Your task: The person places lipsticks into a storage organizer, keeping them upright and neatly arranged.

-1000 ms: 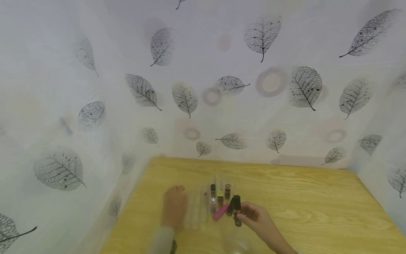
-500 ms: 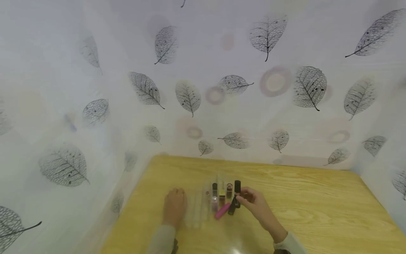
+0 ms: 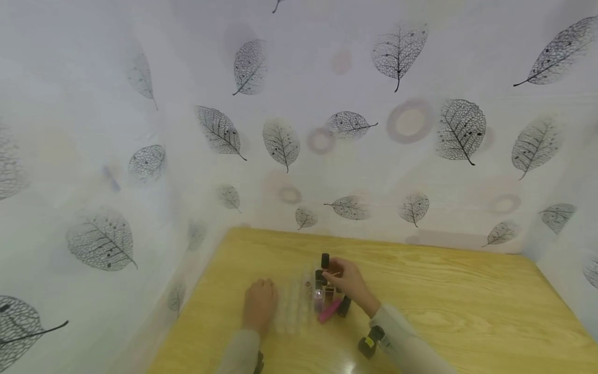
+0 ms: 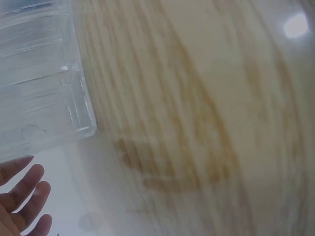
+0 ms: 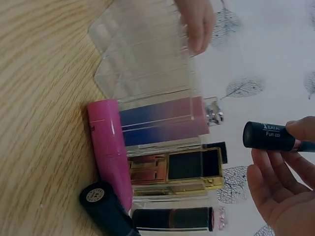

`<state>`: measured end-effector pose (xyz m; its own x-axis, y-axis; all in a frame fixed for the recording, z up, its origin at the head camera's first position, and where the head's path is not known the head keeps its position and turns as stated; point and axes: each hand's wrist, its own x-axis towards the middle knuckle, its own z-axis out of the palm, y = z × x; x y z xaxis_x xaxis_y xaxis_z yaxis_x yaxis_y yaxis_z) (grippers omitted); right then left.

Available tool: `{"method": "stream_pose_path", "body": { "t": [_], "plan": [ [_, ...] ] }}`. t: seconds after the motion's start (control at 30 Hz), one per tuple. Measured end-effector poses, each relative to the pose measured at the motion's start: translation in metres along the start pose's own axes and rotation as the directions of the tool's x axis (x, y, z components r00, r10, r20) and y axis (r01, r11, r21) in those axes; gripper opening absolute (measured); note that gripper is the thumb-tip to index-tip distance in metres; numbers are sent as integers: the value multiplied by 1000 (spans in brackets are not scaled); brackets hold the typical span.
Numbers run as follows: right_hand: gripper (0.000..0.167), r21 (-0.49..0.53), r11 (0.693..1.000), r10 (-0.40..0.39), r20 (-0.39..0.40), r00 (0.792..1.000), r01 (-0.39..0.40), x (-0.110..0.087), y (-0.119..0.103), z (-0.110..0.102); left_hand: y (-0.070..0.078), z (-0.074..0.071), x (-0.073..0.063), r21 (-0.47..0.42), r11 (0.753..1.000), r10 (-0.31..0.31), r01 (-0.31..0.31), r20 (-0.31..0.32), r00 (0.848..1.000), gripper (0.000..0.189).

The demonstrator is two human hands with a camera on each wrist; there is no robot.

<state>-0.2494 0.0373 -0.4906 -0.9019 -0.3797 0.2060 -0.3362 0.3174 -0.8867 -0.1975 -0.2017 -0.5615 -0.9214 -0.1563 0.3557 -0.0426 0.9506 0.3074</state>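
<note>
My right hand (image 3: 348, 283) pinches a black lipstick tube (image 5: 268, 136) with white lettering, held upright above the far part of a clear lipstick organizer (image 5: 147, 54). My left hand (image 3: 260, 304) lies at the organizer's left side, fingers relaxed; the right wrist view shows its fingertips at the rim. Several cosmetics stand in the organizer's right slots: a blue-to-pink tube (image 5: 167, 120), a gold-edged dark lipstick (image 5: 194, 167) and a dark tube (image 5: 172, 219). Against its front right lie a pink tube (image 5: 109, 142) and another black tube (image 5: 106, 206) on the table.
The wood-grain table (image 3: 467, 311) extends right of the organizer. White leaf-printed sheeting (image 3: 355, 171) rises behind the table and along both sides. A dark strapped device (image 3: 371, 341) sits on my right wrist.
My right hand has carried the black lipstick tube forward and left, from in front of the organizer's right side to above its far part. The left hand has stayed beside the organizer.
</note>
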Motion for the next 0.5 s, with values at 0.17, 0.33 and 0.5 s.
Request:
{"method": "stream_pose_path", "body": {
  "t": [0.17,0.33,0.5],
  "plan": [
    [19,-91,995,-46,-9,999,45,6,0,11,-3,5,0,-24,1000,-12,12,-2,1000,20],
    [19,-215,974,-66,16,998,67,7,7,18,-3,6,0,-45,998,-32,33,22,999,20],
    [18,-237,970,-50,30,998,56,8,12,21,-2,4,0,-47,997,-59,61,44,997,22]
  ]
}}
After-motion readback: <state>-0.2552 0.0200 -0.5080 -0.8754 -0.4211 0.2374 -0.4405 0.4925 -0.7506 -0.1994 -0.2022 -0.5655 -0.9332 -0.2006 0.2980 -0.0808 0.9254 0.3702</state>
